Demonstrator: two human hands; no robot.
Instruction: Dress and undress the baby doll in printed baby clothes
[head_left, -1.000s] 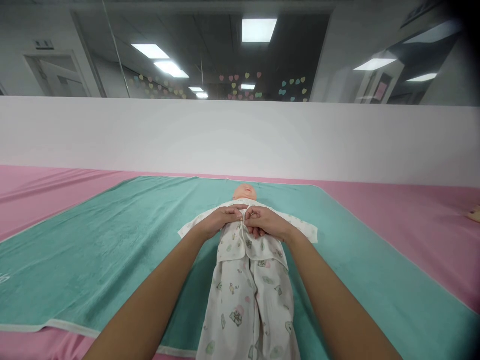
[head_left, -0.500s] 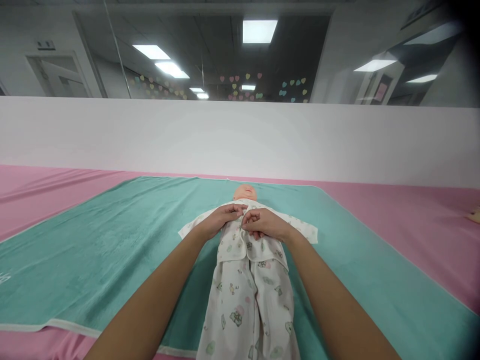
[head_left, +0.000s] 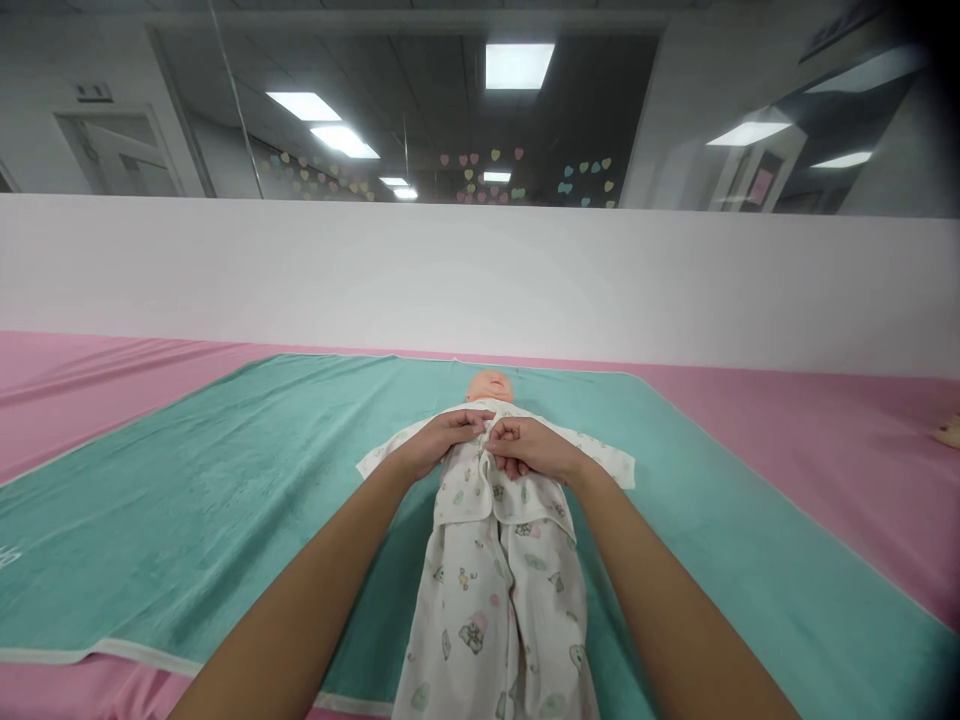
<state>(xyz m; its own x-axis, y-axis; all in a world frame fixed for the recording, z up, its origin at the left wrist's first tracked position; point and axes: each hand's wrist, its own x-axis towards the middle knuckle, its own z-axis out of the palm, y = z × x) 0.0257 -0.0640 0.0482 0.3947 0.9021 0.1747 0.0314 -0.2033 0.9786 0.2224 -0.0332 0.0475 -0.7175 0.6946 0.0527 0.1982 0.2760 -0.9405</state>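
Observation:
A baby doll (head_left: 491, 384) lies on its back, head away from me, dressed in a white printed baby shirt (head_left: 465, 495) and matching trousers (head_left: 472, 620). At the upper chest, my left hand (head_left: 450, 432) rests on the shirt's front, its thumb and fingertips closed at the middle edge. Beside it, my right hand (head_left: 529, 447) is curled, pinching the shirt's front opening between thumb and index finger. The fingertips of both hands nearly meet; the bit of cloth between them is mostly covered. The shirt's sleeves spread out to both sides, and its lower front edges hang slightly apart.
A teal blanket (head_left: 247, 500) lies under the doll, over a pink sheet (head_left: 810, 440). Behind stands a low white wall (head_left: 300, 270) with glass (head_left: 435, 100) above it, bearing heart-shaped stickers. Something pale (head_left: 949, 432) pokes in at the right edge.
My right hand's thumb and index fingertips have shifted very slightly to the right at the shirt's opening. My left hand and the doll stay where they were.

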